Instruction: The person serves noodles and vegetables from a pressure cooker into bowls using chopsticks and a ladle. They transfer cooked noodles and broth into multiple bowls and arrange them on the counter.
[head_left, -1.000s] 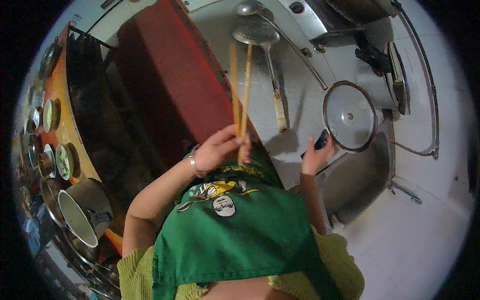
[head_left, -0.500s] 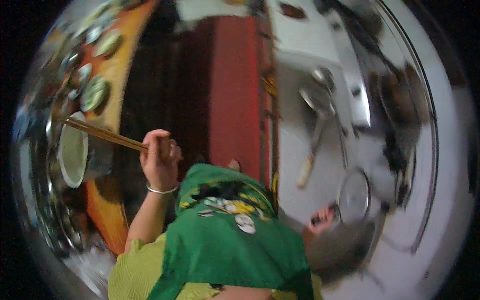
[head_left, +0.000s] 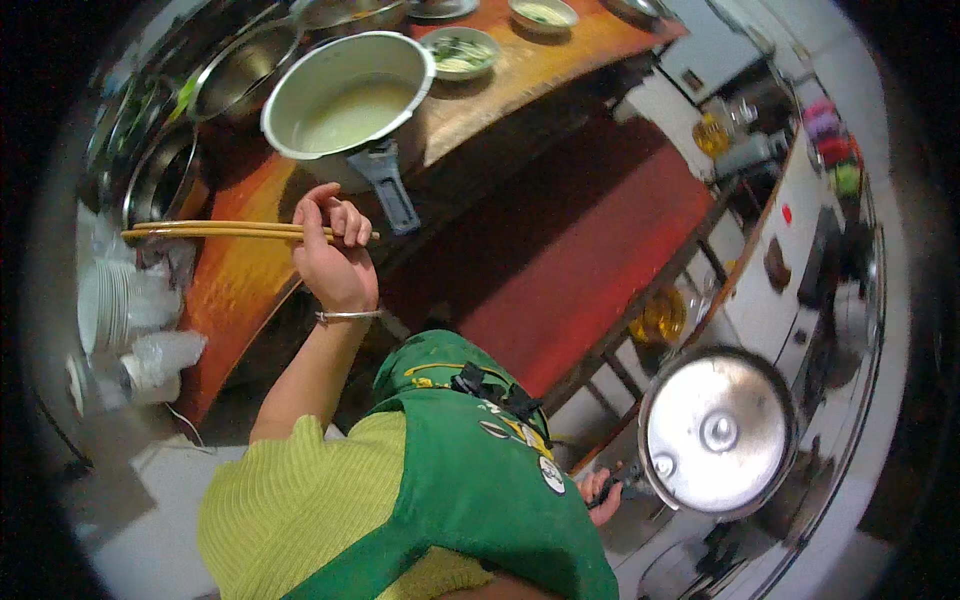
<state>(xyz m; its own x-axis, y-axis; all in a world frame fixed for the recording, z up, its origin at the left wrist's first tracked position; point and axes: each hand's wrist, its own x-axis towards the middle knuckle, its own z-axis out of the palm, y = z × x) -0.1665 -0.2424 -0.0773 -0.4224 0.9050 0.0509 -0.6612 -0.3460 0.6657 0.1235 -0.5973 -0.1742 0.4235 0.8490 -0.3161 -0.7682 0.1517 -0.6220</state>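
Left hand (head_left: 335, 262): raised over the edge of the orange-brown wooden counter (head_left: 240, 280), fingers curled, pinching a pair of long pale wooden chopsticks (head_left: 225, 231) near their thick end. Sticks lie approx. level, parallel, touching each other, tips pointing to the person's left, over the counter. Thin metal bangle (head_left: 348, 316) on the wrist, sleeve is ribbed yellow-green knit.

Right hand (head_left: 600, 493): low, partly hidden behind the green apron (head_left: 470, 490). Fingers wrapped round a dark handle (head_left: 622, 483) that joins a round, shiny metal pot lid (head_left: 716, 432); lid is slightly domed, smooth, w/ a small central knob and a second knob near the rim. Lid sits beside the white stove top (head_left: 800, 290); can't tell if it rests on anything.

On counter, just above left hand: large round aluminium pot (head_left: 345, 100), dull matte inside, pale liquid in the bottom, black plastic handle pointing toward the hand. Near but not touching the hand. Beside it to the right, small ceramic bowl (head_left: 460, 50) w/ chopped greens. Further steel basins (head_left: 160, 175) to the left, nested, glossy. Stack of white plates (head_left: 105, 305) at far left, w/ crumpled clear plastic next to it. Floor between counter and stove: smooth dark red.
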